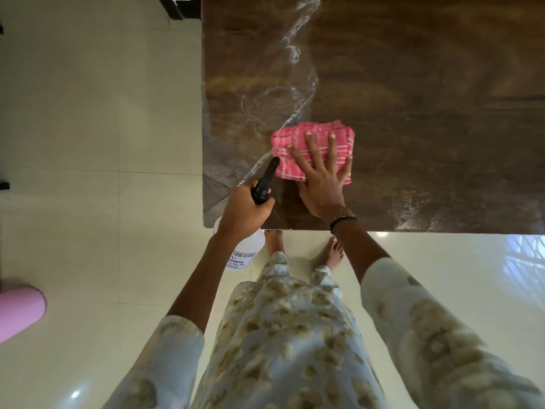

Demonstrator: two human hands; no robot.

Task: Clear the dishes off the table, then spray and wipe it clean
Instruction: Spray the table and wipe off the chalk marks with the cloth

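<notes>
A dark wooden table point(413, 84) fills the upper right, covered by a clear plastic sheet with wet streaks. A folded pink checked cloth point(289, 140) lies on it near the front left corner. My right hand point(321, 175) presses flat on the cloth with fingers spread. My left hand point(243, 211) grips a spray bottle point(244, 255) by its neck at the table's front edge. The bottle's body is white and labelled, and its black nozzle point(267, 180) points toward the cloth. No dishes are in view on the table.
Glossy cream floor tiles point(103, 143) surround the table on the left and front. My bare feet point(333, 249) stand just under the front edge. A pink rounded object point(17, 308) sits at the lower left. A dark furniture piece point(177, 7) stands at the top.
</notes>
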